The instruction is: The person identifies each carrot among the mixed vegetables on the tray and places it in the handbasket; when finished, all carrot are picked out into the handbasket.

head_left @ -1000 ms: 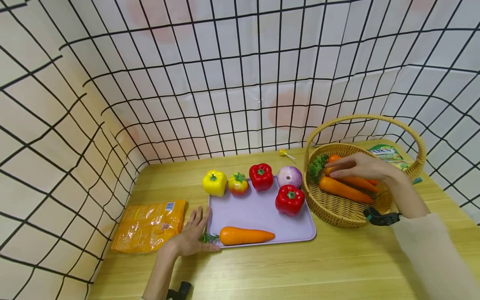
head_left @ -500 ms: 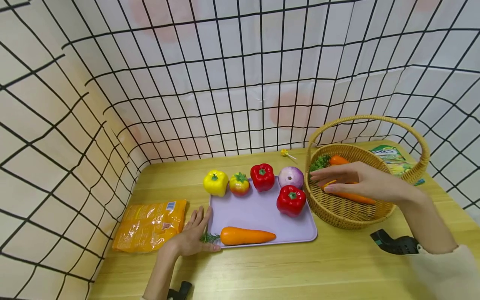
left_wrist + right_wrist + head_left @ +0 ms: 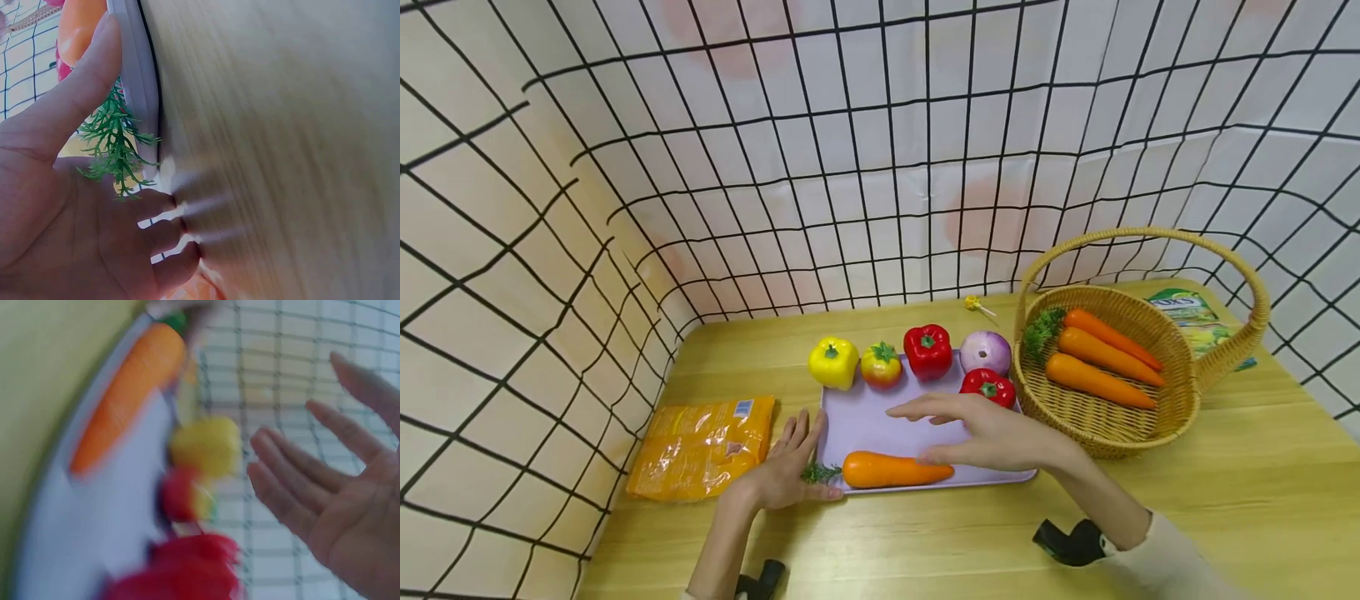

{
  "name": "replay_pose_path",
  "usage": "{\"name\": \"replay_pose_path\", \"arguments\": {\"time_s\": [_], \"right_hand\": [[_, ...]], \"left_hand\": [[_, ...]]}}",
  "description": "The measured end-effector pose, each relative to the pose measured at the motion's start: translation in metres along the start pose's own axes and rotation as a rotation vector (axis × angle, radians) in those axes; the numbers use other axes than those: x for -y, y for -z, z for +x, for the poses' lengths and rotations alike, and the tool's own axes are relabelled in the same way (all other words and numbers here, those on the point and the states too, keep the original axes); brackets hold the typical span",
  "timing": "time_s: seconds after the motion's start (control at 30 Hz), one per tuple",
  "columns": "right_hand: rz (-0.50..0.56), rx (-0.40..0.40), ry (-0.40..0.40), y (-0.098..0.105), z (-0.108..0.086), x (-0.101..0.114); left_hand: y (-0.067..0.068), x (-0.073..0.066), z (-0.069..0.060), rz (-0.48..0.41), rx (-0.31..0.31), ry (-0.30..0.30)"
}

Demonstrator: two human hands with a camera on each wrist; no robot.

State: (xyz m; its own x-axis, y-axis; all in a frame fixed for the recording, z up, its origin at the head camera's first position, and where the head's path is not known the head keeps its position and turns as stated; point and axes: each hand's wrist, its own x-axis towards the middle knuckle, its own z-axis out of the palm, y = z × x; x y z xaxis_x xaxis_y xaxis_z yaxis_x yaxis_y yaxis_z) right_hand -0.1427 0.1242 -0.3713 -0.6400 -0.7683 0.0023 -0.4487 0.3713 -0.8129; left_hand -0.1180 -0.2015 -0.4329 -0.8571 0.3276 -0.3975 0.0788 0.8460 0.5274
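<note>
My left hand point(image 3: 782, 473) rests at the left end of the lilac tray point(image 3: 880, 417), fingers spread, the thumb along the tray's rim in the left wrist view. Beside it lies a carrot point(image 3: 883, 471) on the tray's near side, its green leaves point(image 3: 115, 134) in front of the palm. Over the tray's right half hovers my right hand point(image 3: 1000, 433), holding nothing, its fingers extended in the right wrist view. It partly hides a red bell pepper point(image 3: 988, 386). Several carrots point(image 3: 1097, 379) lie in the wicker basket point(image 3: 1090, 437) at the right.
Along the tray's back edge are a yellow bell pepper point(image 3: 833, 363), a red-yellow tomato point(image 3: 881, 366), another red pepper point(image 3: 928, 352) and a purple onion point(image 3: 985, 353). An orange packet point(image 3: 700, 450) lies left, a green packet point(image 3: 1195, 321) behind the basket, a lollipop point(image 3: 976, 305) at the back.
My right hand has left the basket and moved left over the tray, uncovering the carrots in the basket. The left hand has stayed in place.
</note>
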Motion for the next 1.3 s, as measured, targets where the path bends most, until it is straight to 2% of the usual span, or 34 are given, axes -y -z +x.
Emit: {"name": "replay_pose_path", "arguments": {"time_s": [0.13,0.27,0.47,0.67,0.9,1.3], "right_hand": [[0.017,0.028,-0.027,-0.033,0.028,-0.012],[0.048,0.014,-0.054,-0.061,0.048,-0.023],[0.067,-0.041,-0.080,-0.083,0.062,-0.032],[0.053,-0.077,-0.098,-0.087,0.066,-0.033],[0.045,-0.062,-0.124,-0.086,0.068,-0.032],[-0.008,-0.037,-0.105,-0.079,0.067,-0.029]], "left_hand": [[0.001,-0.001,0.000,-0.001,-0.002,-0.001],[0.001,-0.001,-0.001,0.001,0.000,0.007],[0.001,-0.001,0.001,0.010,-0.001,-0.001],[0.001,-0.001,0.001,0.011,0.000,0.003],[0.000,0.000,0.001,-0.001,-0.002,0.011],[0.000,0.000,0.001,0.009,-0.004,0.009]]}}
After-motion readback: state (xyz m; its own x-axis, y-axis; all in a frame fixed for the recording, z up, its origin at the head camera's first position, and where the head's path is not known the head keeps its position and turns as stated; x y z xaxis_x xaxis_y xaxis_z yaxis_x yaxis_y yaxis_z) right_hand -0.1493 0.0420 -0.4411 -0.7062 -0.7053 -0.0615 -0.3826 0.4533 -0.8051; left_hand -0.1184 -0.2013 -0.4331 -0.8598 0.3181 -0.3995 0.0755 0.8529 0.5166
